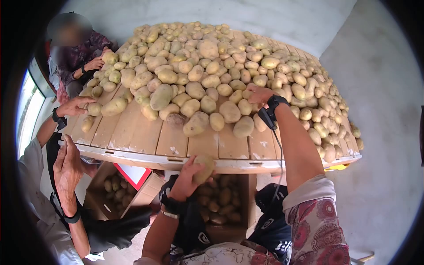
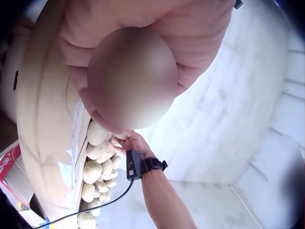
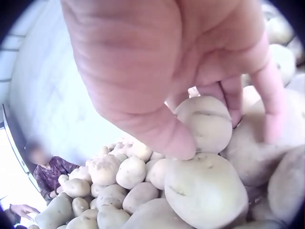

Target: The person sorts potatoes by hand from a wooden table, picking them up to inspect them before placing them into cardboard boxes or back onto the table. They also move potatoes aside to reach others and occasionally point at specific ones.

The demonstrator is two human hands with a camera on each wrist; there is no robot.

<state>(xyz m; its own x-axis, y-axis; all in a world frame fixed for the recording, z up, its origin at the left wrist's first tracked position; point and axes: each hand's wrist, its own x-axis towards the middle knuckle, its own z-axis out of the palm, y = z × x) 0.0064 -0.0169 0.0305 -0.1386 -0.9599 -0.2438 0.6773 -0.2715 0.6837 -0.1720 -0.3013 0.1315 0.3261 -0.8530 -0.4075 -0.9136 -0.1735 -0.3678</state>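
Observation:
My left hand (image 1: 184,182) holds a potato (image 1: 204,169) just off the near edge of the table, above a box. In the left wrist view its fingers wrap around that potato (image 2: 132,78), which looks blurred there. Over the right part of the potato pile (image 1: 212,81), my right hand (image 1: 260,95) reaches in among the potatoes. The right wrist view shows its thumb and fingers around a small potato (image 3: 206,125) with a dark crease. Just below the thumb sits a larger pale potato (image 3: 206,190).
A slatted wooden table (image 1: 172,141) bears the pile. Below it are a cardboard box (image 1: 247,194) and another box (image 1: 99,187), both with potatoes inside. Another person's hands (image 1: 66,170) are at the left edge; a second person (image 1: 73,57) sits at the back left. A cable (image 1: 281,154) hangs from my right wrist.

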